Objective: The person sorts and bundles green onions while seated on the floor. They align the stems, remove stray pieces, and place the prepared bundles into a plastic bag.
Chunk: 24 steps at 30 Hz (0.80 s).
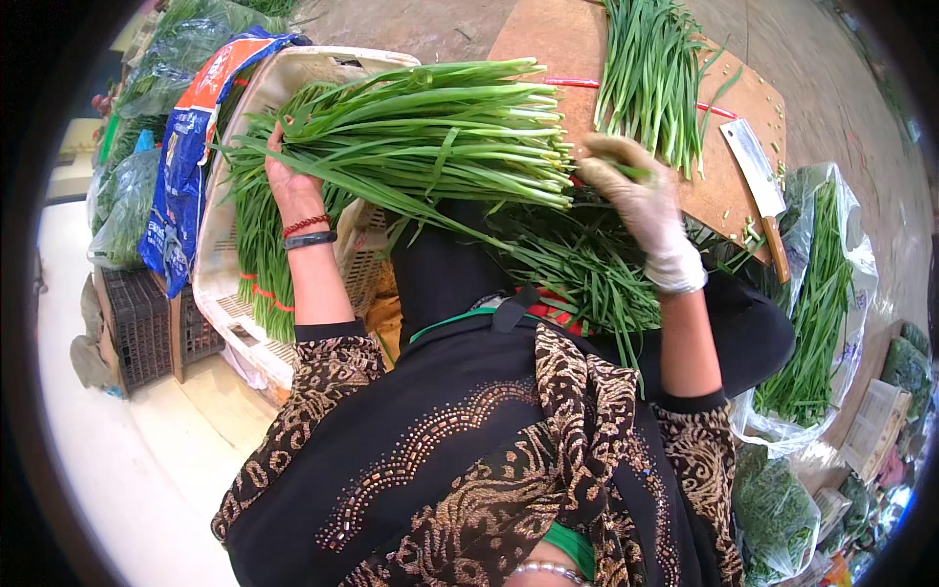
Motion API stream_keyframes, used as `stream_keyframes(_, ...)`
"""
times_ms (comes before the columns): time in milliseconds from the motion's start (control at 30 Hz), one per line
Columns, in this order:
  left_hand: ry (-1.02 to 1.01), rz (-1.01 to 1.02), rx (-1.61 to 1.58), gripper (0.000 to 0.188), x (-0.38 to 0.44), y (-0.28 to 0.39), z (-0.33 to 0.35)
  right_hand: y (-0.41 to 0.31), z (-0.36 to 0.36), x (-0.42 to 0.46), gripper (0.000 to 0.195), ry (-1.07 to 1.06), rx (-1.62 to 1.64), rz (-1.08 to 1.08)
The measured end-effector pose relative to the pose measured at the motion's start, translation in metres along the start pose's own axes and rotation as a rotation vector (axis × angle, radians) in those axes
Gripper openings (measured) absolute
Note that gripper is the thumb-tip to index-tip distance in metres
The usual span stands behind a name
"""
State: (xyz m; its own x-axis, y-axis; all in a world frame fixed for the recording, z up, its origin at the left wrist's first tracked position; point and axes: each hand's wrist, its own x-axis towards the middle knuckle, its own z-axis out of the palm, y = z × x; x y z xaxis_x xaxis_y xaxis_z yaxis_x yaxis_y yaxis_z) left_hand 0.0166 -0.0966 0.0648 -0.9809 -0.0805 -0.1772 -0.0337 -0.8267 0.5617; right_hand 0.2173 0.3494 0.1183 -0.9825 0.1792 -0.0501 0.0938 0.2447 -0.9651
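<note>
My bare left hand (297, 180) supports a large bunch of garlic chives (447, 132) near its leafy end, with the pale stem ends to the right. Just beyond those ends is my right hand (637, 191), in a thin pale glove. Its fingers are curled around a bit of green leaf (635, 173), somewhat blurred. Loose chive leaves (587, 264) lie across my lap. Behind the bunch, a wooden board (546, 37) bears another pile of chives (653, 81) over red ties (572, 82). A cleaver (755, 176) with a wooden handle rests at the board's right edge.
At left, a white plastic crate (209, 293) holds tied chive bundles (268, 293), with a blue and orange sack (183, 147) over its side. An open clear bag of chives (803, 315) lies at right. Bagged greens (774, 506) sit farther down. Cut stem bits (750, 233) litter the board.
</note>
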Motion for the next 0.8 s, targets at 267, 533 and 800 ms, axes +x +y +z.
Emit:
stream_keyframes(267,-0.171,0.188,0.158,0.014,-0.037,-0.018,0.04,0.002,0.069,-0.012,0.034,0.183,-0.381,-0.201)
stream_keyframes(533,-0.331,0.382,0.271,0.02,-0.033,-0.029,0.029,0.006,0.069,-0.073,0.027,0.002,-0.328,-0.339)
stream_keyframes(800,-0.391,0.153,-0.097,0.015,-0.026,-0.026,0.023,0.018,0.033,-0.095,0.019,-0.258,-0.376,-0.342)
